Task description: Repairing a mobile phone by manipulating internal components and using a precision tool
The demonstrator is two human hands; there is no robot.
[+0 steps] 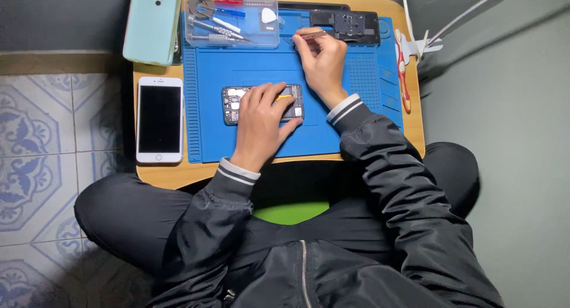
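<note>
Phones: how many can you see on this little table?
3: a white phone at the table's left edge, an opened phone under the left hand on the blue mat, a mint-backed phone top left.
</note>
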